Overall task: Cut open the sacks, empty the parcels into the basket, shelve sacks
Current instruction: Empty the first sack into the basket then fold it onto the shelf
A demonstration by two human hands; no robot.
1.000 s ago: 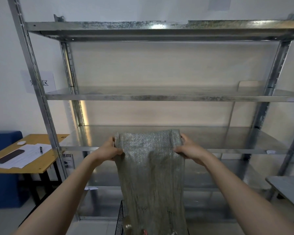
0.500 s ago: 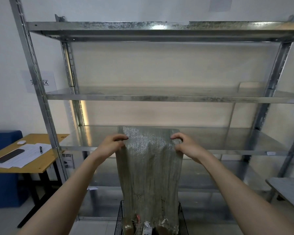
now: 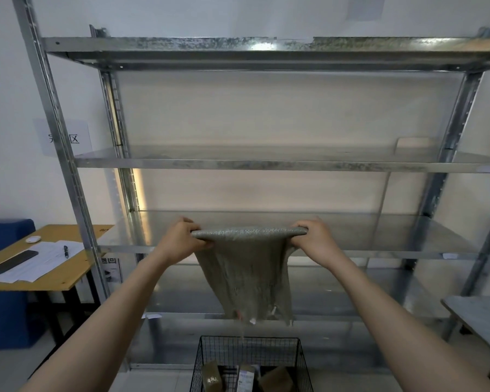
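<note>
Woven grey sack (image 3: 245, 274) hangs limp before the metal rack's (image 3: 266, 165) lower shelf front edge, its rolled top gripped by the left hand (image 3: 181, 240) and right hand (image 3: 313, 239), above the wire basket (image 3: 251, 348) holding parcels (image 3: 211, 377).

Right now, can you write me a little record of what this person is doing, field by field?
sack: grey woven, hanging limp, ragged end down, above the basket
left hand: grips its top left corner
right hand: grips its top right corner
basket: black wire, on the floor, with parcels inside
rack: metal shelving, right behind the sack
table: wooden, off to the left, with papers, phone, pen
</note>
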